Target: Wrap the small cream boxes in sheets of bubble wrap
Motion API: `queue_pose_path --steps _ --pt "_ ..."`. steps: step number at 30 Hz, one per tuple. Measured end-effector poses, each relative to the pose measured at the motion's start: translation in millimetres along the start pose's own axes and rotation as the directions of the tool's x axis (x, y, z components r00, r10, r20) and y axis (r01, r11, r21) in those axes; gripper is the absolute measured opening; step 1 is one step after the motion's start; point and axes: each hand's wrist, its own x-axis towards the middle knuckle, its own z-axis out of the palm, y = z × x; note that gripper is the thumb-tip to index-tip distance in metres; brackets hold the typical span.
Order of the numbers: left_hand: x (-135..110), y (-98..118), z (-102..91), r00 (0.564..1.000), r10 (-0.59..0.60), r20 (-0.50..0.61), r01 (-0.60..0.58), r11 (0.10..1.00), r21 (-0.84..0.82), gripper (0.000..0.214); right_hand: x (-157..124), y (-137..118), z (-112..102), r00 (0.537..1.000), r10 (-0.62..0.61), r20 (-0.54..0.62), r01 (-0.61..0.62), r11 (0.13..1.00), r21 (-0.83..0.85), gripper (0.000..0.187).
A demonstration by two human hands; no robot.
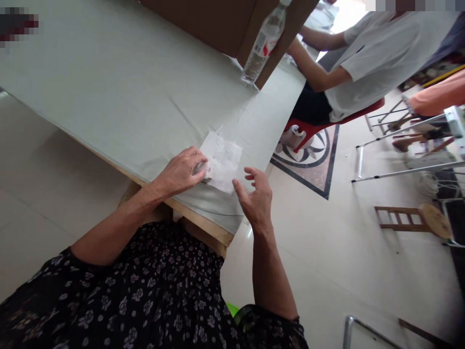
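Note:
A thin white sheet (224, 159), like tissue or plastic film, lies slightly wrinkled near the table corner. My left hand (183, 170) rests at its left edge, fingers curled round something small and pale that is mostly hidden by the hand. Its kind does not show. To the right of the sheet, my right hand (257, 196) is held with thumb and fingers apart, nothing between them. The right fingertips are close to the sheet's right edge; whether they touch it I cannot tell.
On the pale-covered table (119, 82), a clear plastic bottle (267, 43) stands against a brown box (214, 22). Beyond it a person in a white shirt (385, 53) sits on a red chair (358, 114). A wooden stool (407, 219) and metal frames are on the floor at right.

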Motion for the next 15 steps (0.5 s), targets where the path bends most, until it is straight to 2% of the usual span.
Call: queue_pose_path --steps 3,5,10,15 --pt "-2.2 5.2 2.3 1.0 -0.015 0.003 0.015 1.0 0.012 0.019 -8.9 11.7 -3.6 0.969 0.216 0.124 -0.228 0.969 0.097 0.061" --pt "-3.9 9.8 4.3 1.0 -0.024 0.011 0.024 0.999 0.036 0.017 -9.9 13.3 -1.0 0.946 0.271 0.18 -0.291 0.951 0.102 0.073" --pt "-5.7 15.1 6.7 0.999 -0.028 0.045 0.024 0.996 0.088 0.015 2.7 12.4 18.1 0.949 0.278 0.147 -0.284 0.959 0.023 0.087" --pt "-3.8 14.1 7.6 0.999 0.011 0.052 -0.019 0.988 0.151 0.014 15.2 10.9 34.7 0.976 0.206 0.064 -0.211 0.974 0.081 0.08"
